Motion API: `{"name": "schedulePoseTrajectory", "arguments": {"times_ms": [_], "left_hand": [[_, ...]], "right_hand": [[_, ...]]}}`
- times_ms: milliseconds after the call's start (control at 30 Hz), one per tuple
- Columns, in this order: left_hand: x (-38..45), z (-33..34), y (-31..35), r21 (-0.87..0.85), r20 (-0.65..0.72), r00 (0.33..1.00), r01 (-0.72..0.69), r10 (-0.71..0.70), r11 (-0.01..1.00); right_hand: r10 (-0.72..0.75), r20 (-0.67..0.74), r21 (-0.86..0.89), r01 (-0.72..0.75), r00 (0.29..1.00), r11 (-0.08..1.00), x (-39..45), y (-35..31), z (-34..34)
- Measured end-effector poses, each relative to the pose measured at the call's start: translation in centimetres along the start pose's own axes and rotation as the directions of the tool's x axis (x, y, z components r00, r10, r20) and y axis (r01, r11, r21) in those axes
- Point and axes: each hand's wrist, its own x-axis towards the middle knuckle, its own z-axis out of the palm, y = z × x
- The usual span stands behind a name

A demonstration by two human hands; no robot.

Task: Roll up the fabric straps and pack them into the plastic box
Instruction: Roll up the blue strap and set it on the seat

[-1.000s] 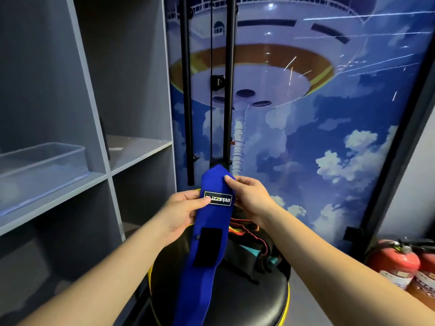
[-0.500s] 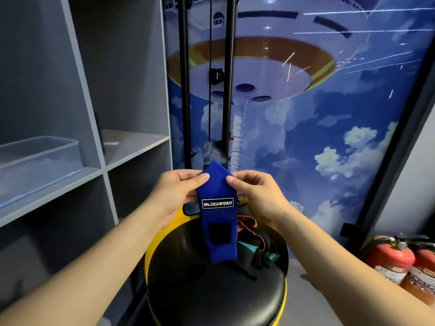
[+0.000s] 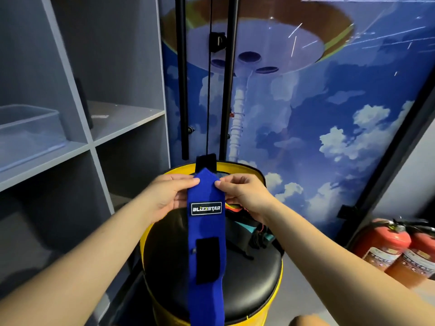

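A blue fabric strap [image 3: 206,234] with a "BLIZZSTAR" label and a black velcro patch hangs straight down from its top end. My left hand [image 3: 170,196] pinches the strap's upper left edge and my right hand [image 3: 242,196] pinches its upper right edge, thumbs nearly meeting at the top. A black tab sticks up behind the strap's tip. More straps [image 3: 247,229], black, orange and teal, lie bunched on the stool behind my right hand. The clear plastic box [image 3: 30,135] sits on the grey shelf at the left.
A round black-padded stool with yellow sides [image 3: 247,285] stands below my hands. Grey shelving [image 3: 98,147] fills the left. Two black poles [image 3: 182,90] rise behind the stool against a sky mural. Two red fire extinguishers [image 3: 395,250] stand at the lower right.
The strap was folded short half a second ago; now it hangs long again, past the frame's bottom. Both hands keep hold of its top end.
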Motion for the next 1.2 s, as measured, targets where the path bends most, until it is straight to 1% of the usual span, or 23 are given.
{"name": "schedulePoseTrajectory", "arguments": {"times_ms": [100,200,367,500,600,700,767,800,867,933,1067,1133,1200], "left_hand": [[2.4,-0.6,-4.5,0.006,-0.071,0.990,0.122,-0.121,0.993],[4.2,-0.4,-7.6,-0.049,-0.101,0.976,0.188,-0.192,0.981],[6.8,-0.2,-9.4,-0.079,-0.102,0.973,0.201,-0.208,0.976],[8.6,-0.2,-10.4,-0.045,-0.094,0.971,0.215,-0.219,0.976],[9.7,-0.1,-11.3,-0.013,-0.150,0.968,0.204,-0.203,0.979],[10.6,-0.8,-12.4,-0.046,-0.202,0.957,0.201,-0.206,0.979],[11.1,-1.7,-13.3,-0.102,-0.237,0.944,0.210,-0.228,0.972],[11.3,-2.1,-13.7,-0.118,-0.248,0.939,0.213,-0.237,0.970],[11.8,-2.9,-14.7,-0.148,-0.262,0.930,0.226,-0.258,0.963],[12.2,-3.2,-15.7,-0.172,-0.266,0.923,0.237,-0.277,0.956],[13.4,-3.0,-16.9,-0.182,-0.255,0.922,0.250,-0.291,0.951],[14.1,-2.7,-17.2,-0.173,-0.249,0.924,0.252,-0.290,0.952],[14.8,-2.3,-17.5,-0.155,-0.238,0.930,0.250,-0.282,0.956]], "right_hand": [[0.099,-0.018,-0.130,-0.101,0.995,0.986,2.1,4.2,0.1],[0.154,-0.055,-0.152,-0.161,0.987,0.975,3.8,7.1,-0.2],[0.208,-0.091,-0.105,-0.217,0.974,0.970,6.4,9.9,-0.7],[0.229,-0.094,-0.062,-0.236,0.969,0.970,7.9,11.1,-1.2],[0.242,-0.091,-0.108,-0.251,0.966,0.962,8.9,11.7,-1.6],[0.177,-0.131,-0.220,-0.202,0.975,0.954,9.9,13.1,-3.3],[0.134,-0.156,-0.367,-0.183,0.979,0.912,10.4,14.7,-5.7],[0.143,-0.167,-0.427,-0.202,0.976,0.881,10.4,15.5,-7.0],[0.182,-0.215,-0.497,-0.268,0.960,0.826,10.4,17.5,-9.4],[0.189,-0.278,-0.564,-0.320,0.942,0.761,10.2,19.4,-11.2],[0.163,-0.303,-0.733,-0.339,0.939,0.589,10.7,23.2,-13.4],[0.161,-0.305,-0.789,-0.343,0.939,0.509,11.2,24.5,-13.8],[0.110,-0.324,-0.829,-0.339,0.939,0.444,11.8,25.5,-14.3]]}}
